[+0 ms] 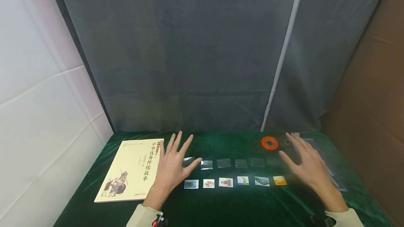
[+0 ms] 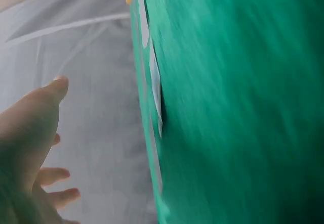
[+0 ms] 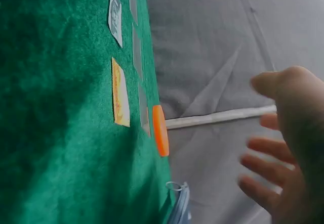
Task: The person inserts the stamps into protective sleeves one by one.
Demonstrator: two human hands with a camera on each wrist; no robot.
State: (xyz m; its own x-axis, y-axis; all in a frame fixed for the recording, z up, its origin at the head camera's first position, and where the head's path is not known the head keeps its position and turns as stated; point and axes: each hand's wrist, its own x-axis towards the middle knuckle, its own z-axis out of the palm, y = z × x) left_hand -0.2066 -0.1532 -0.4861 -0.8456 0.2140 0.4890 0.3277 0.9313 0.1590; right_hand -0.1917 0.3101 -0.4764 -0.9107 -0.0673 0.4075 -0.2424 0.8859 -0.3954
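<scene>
My left hand (image 1: 173, 167) is held with spread, straight fingers beside and partly in front of a cream book (image 1: 130, 171) with Chinese lettering, holding nothing. My right hand (image 1: 310, 166), its fingers also extended, hovers near a dark see-through pouch (image 1: 336, 181) and holds nothing. Between the hands lies a row of several small picture cards, among them a yellow-orange card (image 1: 280, 180) and a bluish card (image 1: 191, 184). Behind them runs a row of small clear plastic sleeves (image 1: 224, 163), one partly hidden by my left thumb. In the right wrist view my hand (image 3: 291, 143) is raised above the cloth.
An orange round disc (image 1: 269, 143) with a dark centre lies at the back right, a small metal ring (image 1: 287, 142) beside it. Green velvet cloth (image 1: 221, 206) covers the table. A grey curtain (image 1: 189, 62) hangs behind; a white panel (image 1: 47, 80) stands left, a brown one (image 1: 369, 115) right.
</scene>
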